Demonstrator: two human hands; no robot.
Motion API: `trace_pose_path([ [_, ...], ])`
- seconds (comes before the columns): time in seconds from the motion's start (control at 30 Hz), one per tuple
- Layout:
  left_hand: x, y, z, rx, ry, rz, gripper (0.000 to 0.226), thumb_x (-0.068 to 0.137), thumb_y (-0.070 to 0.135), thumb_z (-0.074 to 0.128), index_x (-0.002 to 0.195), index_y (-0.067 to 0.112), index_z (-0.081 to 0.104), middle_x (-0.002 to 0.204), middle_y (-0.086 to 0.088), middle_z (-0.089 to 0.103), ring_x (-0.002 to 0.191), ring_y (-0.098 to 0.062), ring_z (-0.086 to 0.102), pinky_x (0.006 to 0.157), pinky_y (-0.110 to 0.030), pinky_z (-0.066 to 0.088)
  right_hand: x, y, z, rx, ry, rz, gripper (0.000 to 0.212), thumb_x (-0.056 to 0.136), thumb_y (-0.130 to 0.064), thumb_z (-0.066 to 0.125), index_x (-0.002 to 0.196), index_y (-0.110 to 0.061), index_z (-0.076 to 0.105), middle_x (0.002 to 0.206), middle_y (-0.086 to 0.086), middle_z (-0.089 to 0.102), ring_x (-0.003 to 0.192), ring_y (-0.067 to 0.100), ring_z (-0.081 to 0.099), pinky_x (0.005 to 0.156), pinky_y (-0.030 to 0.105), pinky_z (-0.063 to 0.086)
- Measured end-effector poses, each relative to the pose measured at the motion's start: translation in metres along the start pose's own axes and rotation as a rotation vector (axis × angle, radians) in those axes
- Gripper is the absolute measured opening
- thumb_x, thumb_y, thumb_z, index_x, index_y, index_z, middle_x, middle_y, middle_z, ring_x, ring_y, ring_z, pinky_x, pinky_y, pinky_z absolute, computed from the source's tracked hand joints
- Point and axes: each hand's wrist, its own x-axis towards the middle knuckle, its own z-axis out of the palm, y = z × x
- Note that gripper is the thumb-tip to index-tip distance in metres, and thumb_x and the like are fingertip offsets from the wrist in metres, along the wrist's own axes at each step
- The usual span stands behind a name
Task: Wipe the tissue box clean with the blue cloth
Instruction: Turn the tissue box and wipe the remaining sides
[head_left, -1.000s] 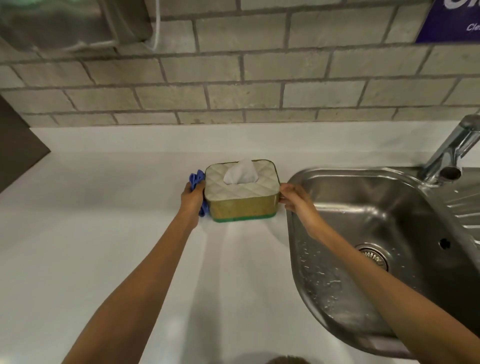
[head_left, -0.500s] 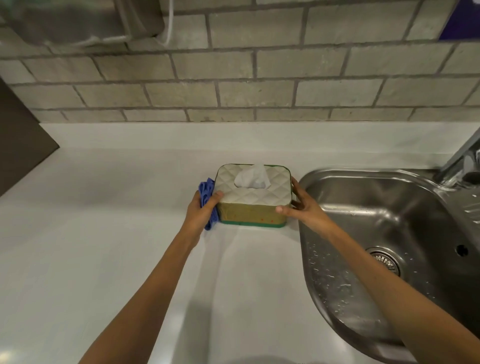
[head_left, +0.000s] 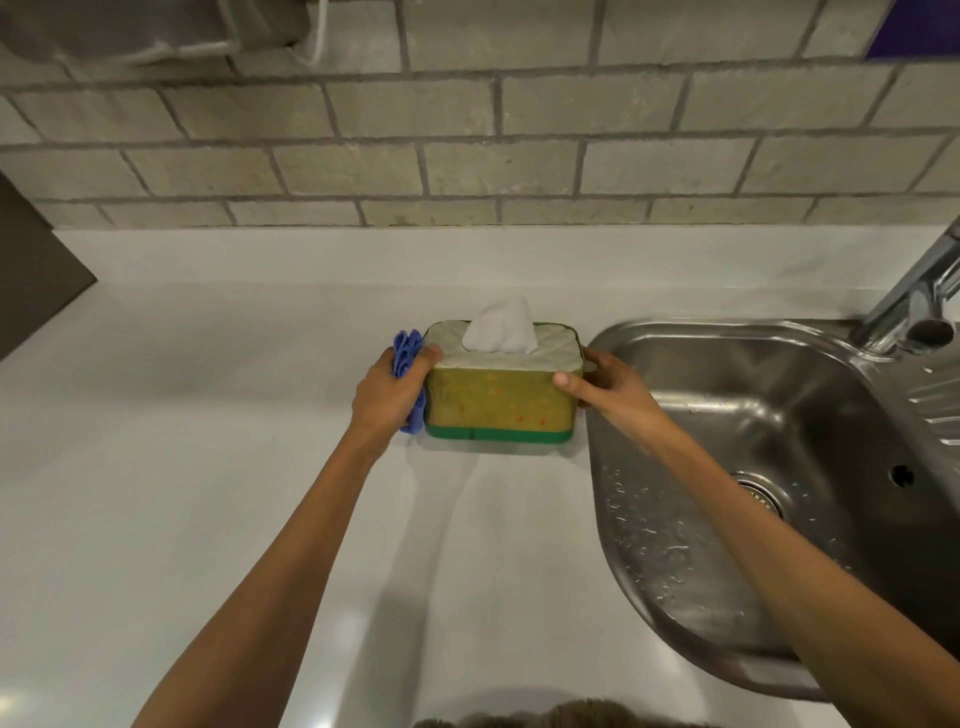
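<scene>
The tissue box (head_left: 498, 402) stands on the white counter, with a quilted white top, an olive front dotted with red specks and a green base band. A white tissue (head_left: 501, 331) sticks up from its slot. My left hand (head_left: 387, 397) presses the bunched blue cloth (head_left: 405, 353) against the box's left end; part of the cloth is hidden under my palm. My right hand (head_left: 605, 384) grips the box's right end, thumb on the front top corner.
A wet stainless steel sink (head_left: 769, 374) lies right of the box, its drain (head_left: 761, 493) in the basin and a chrome tap (head_left: 919, 306) at the far right. A brick wall (head_left: 467, 156) backs the white counter (head_left: 208, 467). A dark panel (head_left: 36, 270) stands at the left.
The box has come nearer and its front side shows more. My right hand has closed around the box's right end, thumb on the front corner. My left hand stays on the cloth.
</scene>
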Motion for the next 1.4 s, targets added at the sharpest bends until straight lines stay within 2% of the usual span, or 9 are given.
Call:
trace_pose_path([
  [0.2, 0.002, 0.02, -0.01, 0.184, -0.04, -0.046, 0.042, 0.081, 0.062, 0.049, 0.067, 0.022, 0.052, 0.068, 0.0, 0.059, 0.067, -0.017, 0.056, 0.07, -0.032, 0.041, -0.008, -0.007, -0.001, -0.089, 0.039, 0.038, 0.115, 0.04, -0.077, 0.062, 0.134, -0.014, 0.04, 0.103, 0.004, 0.063, 0.076, 0.014, 0.068, 0.066, 0.027, 0.056],
  [0.37, 0.008, 0.03, -0.009, 0.194, -0.058, -0.085, 0.041, 0.081, 0.062, 0.049, 0.068, 0.022, 0.053, 0.07, -0.001, 0.059, 0.074, -0.021, 0.057, 0.073, -0.032, 0.042, 0.003, -0.014, 0.0, -0.146, -0.046, 0.09, 0.107, 0.052, -0.077, 0.049, 0.144, -0.03, 0.021, 0.119, 0.003, 0.053, 0.103, 0.026, 0.062, 0.086, 0.035, 0.053],
  [0.5, 0.012, 0.032, -0.005, 0.16, -0.019, -0.07, 0.036, 0.083, 0.057, 0.049, 0.066, 0.025, 0.051, 0.069, 0.001, 0.057, 0.081, -0.024, 0.057, 0.074, -0.031, 0.041, 0.016, -0.015, 0.003, -0.072, -0.01, 0.064, 0.093, 0.068, -0.066, 0.056, 0.142, -0.019, 0.025, 0.141, 0.01, 0.039, 0.126, 0.023, 0.043, 0.105, 0.036, 0.038],
  [0.6, 0.014, 0.032, 0.002, 0.141, 0.069, -0.024, 0.04, 0.087, 0.054, 0.045, 0.061, 0.024, 0.045, 0.063, 0.002, 0.053, 0.076, -0.023, 0.054, 0.073, -0.031, 0.039, 0.021, -0.019, 0.01, 0.067, 0.008, 0.106, 0.126, 0.042, -0.078, 0.066, 0.139, -0.009, 0.026, 0.137, 0.01, 0.043, 0.127, 0.024, 0.045, 0.108, 0.04, 0.038],
  [0.8, 0.003, 0.023, 0.02, -0.016, 0.266, 0.219, 0.04, 0.095, 0.045, 0.038, 0.108, 0.015, 0.061, 0.087, 0.0, 0.062, 0.088, -0.021, 0.057, 0.079, -0.032, 0.044, 0.023, -0.016, 0.016, 0.168, -0.071, 0.117, 0.112, 0.027, -0.089, 0.059, 0.117, -0.023, 0.048, 0.109, -0.004, 0.061, 0.105, 0.014, 0.059, 0.09, 0.03, 0.046],
  [0.9, -0.005, 0.015, 0.022, -0.091, 0.281, 0.314, 0.041, 0.096, 0.039, 0.04, 0.12, 0.012, 0.06, 0.092, 0.003, 0.063, 0.089, -0.013, 0.058, 0.075, -0.016, 0.045, 0.024, -0.013, 0.014, 0.168, -0.081, 0.143, 0.132, 0.017, -0.089, 0.06, 0.129, -0.021, 0.041, 0.114, -0.003, 0.058, 0.107, 0.015, 0.056, 0.095, 0.034, 0.045],
  [1.0, -0.013, 0.01, 0.022, -0.101, 0.304, 0.474, 0.039, 0.097, 0.032, 0.041, 0.127, 0.012, 0.056, 0.108, -0.002, 0.067, 0.097, -0.012, 0.061, 0.079, -0.002, 0.043, 0.025, -0.014, 0.012, 0.164, -0.096, 0.13, 0.113, 0.018, -0.086, 0.063, 0.114, -0.027, 0.049, 0.107, -0.005, 0.061, 0.098, 0.01, 0.059, 0.076, 0.024, 0.049],
  [1.2, -0.037, -0.016, 0.032, 0.425, 0.307, 0.774, 0.048, 0.091, 0.034, 0.045, 0.134, 0.013, 0.05, 0.143, -0.019, 0.045, 0.129, -0.031, 0.04, 0.107, -0.033, 0.031, 0.032, -0.013, 0.01, 0.179, -0.091, 0.148, 0.047, 0.061, -0.065, 0.056, 0.095, -0.033, 0.056, 0.1, -0.004, 0.065, 0.089, 0.008, 0.063, 0.069, 0.024, 0.05],
  [1.4, -0.039, -0.004, 0.049, 0.548, 0.302, 0.705, 0.06, 0.09, 0.054, 0.033, 0.134, 0.019, 0.051, 0.147, -0.019, 0.039, 0.133, -0.044, 0.035, 0.104, -0.052, 0.033, 0.037, -0.008, 0.01, 0.166, -0.073, 0.18, 0.047, 0.064, -0.065, 0.059, 0.096, -0.031, 0.057, 0.098, -0.003, 0.066, 0.091, 0.012, 0.063, 0.071, 0.028, 0.051],
])
